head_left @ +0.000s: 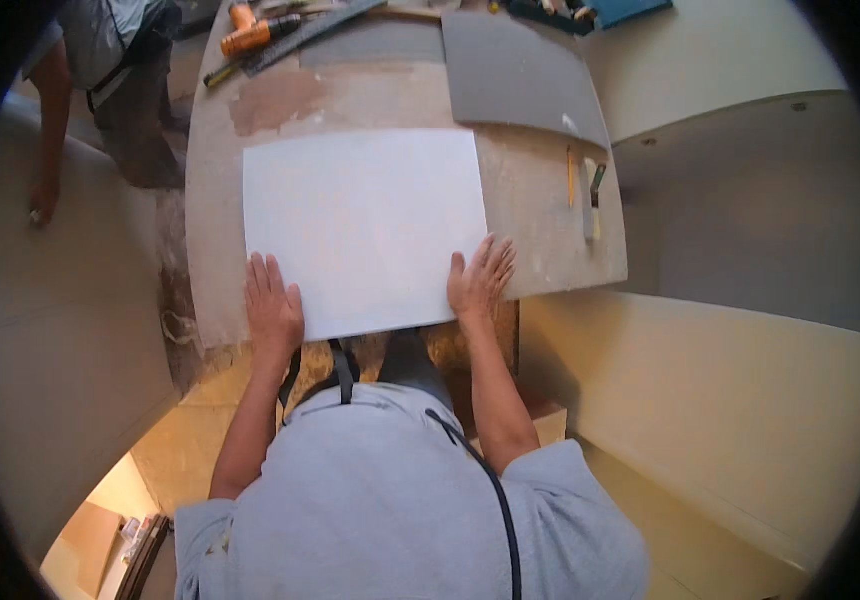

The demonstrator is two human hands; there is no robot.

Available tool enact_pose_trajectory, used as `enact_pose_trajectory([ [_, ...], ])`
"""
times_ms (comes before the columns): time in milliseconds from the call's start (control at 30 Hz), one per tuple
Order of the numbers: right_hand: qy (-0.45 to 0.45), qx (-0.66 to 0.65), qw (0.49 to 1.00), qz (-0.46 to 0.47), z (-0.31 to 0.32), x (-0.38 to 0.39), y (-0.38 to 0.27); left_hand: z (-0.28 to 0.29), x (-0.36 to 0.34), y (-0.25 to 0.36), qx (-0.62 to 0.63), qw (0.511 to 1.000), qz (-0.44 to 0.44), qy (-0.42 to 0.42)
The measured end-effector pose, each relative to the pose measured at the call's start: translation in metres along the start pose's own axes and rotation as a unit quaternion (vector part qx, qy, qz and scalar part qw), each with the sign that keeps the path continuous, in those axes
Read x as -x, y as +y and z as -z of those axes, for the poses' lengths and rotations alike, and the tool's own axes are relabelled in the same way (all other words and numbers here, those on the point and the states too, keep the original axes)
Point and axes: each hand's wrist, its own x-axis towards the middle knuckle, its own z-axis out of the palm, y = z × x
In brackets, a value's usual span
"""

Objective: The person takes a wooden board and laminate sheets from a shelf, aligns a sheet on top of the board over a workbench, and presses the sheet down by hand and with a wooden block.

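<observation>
A white rectangular board [365, 215] lies on the worn wooden work table [220, 220], its near edge reaching the table's front. My left hand [272, 295] rests flat at the board's lower left corner, fingers stretched out. My right hand [478, 275] lies at the lower right corner with fingers apart, touching the board's edge. To the right of the board are a yellow pencil [571, 178] and a narrow pale tool with a dark green handle [590, 200].
An orange drill [248, 38], a long metal rule [315, 35], grey panels [520, 70] and a teal toolbox [620, 12] sit along the table's far side. A co-worker [120, 80] stands at upper left beside a pale panel [60, 290]. Pale cabinets [710, 380] flank my right.
</observation>
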Motion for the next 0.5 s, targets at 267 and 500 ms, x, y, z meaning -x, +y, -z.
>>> enact_pose_trajectory([
  [267, -0.080, -0.105, 0.957, 0.257, -0.034, -0.080, -0.180, 0.002, 0.001, 0.010, -0.003, 0.996, 0.049, -0.069],
  [500, -0.003, -0.037, 0.995, 0.097, -0.024, -0.136, -0.100, 0.005, 0.002, 0.007, -0.034, 0.998, 0.037, -0.040],
])
